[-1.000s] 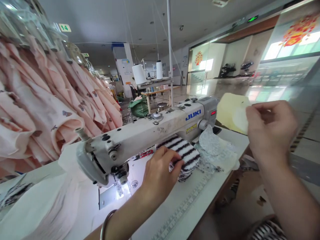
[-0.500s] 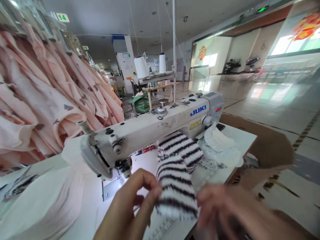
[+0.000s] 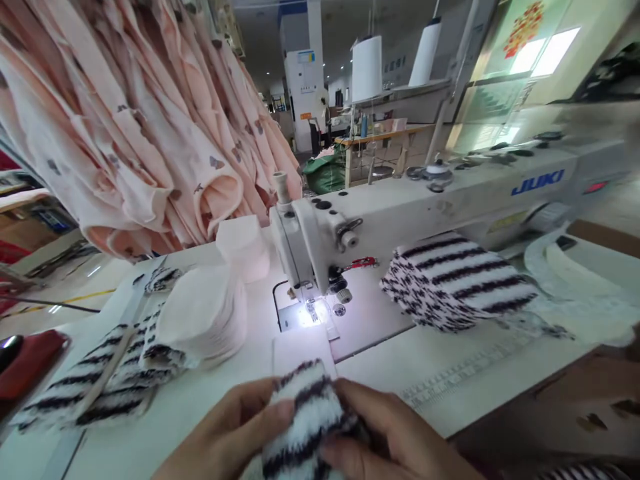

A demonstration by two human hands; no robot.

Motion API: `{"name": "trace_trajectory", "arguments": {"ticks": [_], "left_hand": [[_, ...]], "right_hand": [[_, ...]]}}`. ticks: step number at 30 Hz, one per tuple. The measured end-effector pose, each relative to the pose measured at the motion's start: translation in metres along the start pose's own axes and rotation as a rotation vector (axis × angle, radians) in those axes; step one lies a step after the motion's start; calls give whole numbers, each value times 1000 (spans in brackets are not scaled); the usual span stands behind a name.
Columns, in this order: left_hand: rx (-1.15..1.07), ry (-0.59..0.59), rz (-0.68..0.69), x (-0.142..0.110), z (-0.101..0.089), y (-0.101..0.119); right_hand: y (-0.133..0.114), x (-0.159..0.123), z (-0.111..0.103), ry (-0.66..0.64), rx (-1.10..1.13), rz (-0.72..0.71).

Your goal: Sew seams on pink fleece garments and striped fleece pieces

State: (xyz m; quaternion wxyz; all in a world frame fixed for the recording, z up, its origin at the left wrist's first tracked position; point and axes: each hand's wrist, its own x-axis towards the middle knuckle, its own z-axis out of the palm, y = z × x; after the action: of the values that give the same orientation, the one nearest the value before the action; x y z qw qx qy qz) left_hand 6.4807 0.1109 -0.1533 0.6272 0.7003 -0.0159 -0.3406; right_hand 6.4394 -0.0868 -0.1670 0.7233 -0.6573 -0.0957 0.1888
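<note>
Between my two hands, at the front of the sewing table, is a fuzzy black-and-white striped fabric piece (image 3: pixel 305 427). My left hand (image 3: pixel 235 423) pinches its left edge, thumb on top. My right hand (image 3: pixel 385 430) grips its right side, fingers partly behind the cloth. Just beyond the piece is the lit needle area of a white sewing machine (image 3: pixel 390 207), its presser foot (image 3: pixel 313 310) under the lamp. A stack of similar striped pieces (image 3: pixel 460 273) rests under the machine arm on the right.
Left of the needle stands a stack of white padding pieces (image 3: pixel 200 313), with striped pieces (image 3: pixel 95 380) beside it. Pink garments (image 3: pixel 150 133) hang behind. Thread cones (image 3: pixel 367 70) stand at the back. Pale trim (image 3: pixel 575 287) lies at the right, near a printed ruler (image 3: pixel 475 370).
The view has swung left and closer to the machine. A striped piece has come off the stack and is now held in both hands at the table's front.
</note>
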Motion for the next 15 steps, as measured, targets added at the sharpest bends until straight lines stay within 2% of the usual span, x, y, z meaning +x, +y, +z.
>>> {"name": "trace_trajectory", "arguments": {"ticks": [3, 7, 11, 15], "left_hand": [[169, 101, 119, 15, -20, 6], [456, 131, 184, 47, -36, 7], [839, 185, 207, 61, -35, 2], [849, 91, 161, 58, -30, 3]], "right_hand": [[9, 19, 0, 83, -163, -64], [24, 40, -1, 205, -458, -14], [33, 42, -3, 221, -551, 13], [32, 33, -9, 204, -553, 19]]}}
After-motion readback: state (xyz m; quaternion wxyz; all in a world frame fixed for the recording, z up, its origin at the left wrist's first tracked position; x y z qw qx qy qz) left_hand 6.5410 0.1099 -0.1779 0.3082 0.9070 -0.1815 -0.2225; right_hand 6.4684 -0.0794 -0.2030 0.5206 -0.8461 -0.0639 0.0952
